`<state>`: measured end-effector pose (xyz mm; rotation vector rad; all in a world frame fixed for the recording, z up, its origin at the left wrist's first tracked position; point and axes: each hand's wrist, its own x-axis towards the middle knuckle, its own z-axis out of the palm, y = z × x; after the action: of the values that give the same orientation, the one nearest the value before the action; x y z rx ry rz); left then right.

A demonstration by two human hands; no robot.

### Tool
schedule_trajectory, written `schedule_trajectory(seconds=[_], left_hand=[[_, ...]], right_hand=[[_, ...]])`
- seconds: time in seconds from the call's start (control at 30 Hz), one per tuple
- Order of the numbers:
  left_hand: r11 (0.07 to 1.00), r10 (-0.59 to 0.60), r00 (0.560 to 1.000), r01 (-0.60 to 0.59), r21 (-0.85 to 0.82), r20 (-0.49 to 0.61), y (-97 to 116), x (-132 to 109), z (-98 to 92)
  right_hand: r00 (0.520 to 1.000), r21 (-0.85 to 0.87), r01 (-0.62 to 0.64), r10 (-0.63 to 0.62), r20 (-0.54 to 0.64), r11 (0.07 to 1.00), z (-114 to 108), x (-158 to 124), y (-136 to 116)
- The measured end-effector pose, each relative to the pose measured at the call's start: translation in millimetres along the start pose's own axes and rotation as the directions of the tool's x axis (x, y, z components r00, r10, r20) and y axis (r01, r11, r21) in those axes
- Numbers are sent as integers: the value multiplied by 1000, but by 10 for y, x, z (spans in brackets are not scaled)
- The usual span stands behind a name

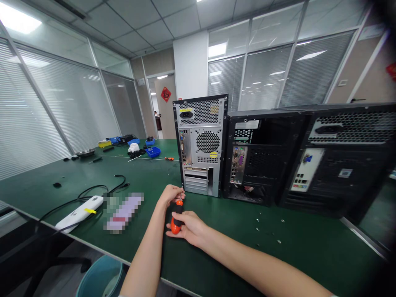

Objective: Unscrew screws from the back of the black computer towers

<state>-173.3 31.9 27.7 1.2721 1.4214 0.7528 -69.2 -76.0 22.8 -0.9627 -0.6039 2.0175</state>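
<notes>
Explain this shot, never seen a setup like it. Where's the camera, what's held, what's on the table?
There's no robot: these are a person's bare hands, and the one picture comes from a camera on that person's head, looking forward and down. The right hand holds a screwdriver by its handle. The left hand has its fingers at the shaft near the tip, by the silver case's lower left corner; whether they grip it, I can't tell. Two black cases stand to its right on the green table. Small bits lie in front of them. Further back, left of the silver case, is a blue tray.
</notes>
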Motion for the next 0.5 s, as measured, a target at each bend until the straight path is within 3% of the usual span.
schedule_trajectory(seconds=[0.13, 0.3, 0.5], left_hand=[[997, -29, 990, 18, 79, 138, 31, -124, -88], [981, -74, 945, 12, 193, 320, 67, -246, -194], [971, -90, 910, -9, 238, 405, 67, -291, -303]], right_hand=[[1000, 6, 6, -6, -8, 1000, 8, -21, -5], [1000, 1, 10, -10, -19, 1000, 1, -23, 17], [1000, -11, 4, -5, -31, 1000, -9, 2, 46]])
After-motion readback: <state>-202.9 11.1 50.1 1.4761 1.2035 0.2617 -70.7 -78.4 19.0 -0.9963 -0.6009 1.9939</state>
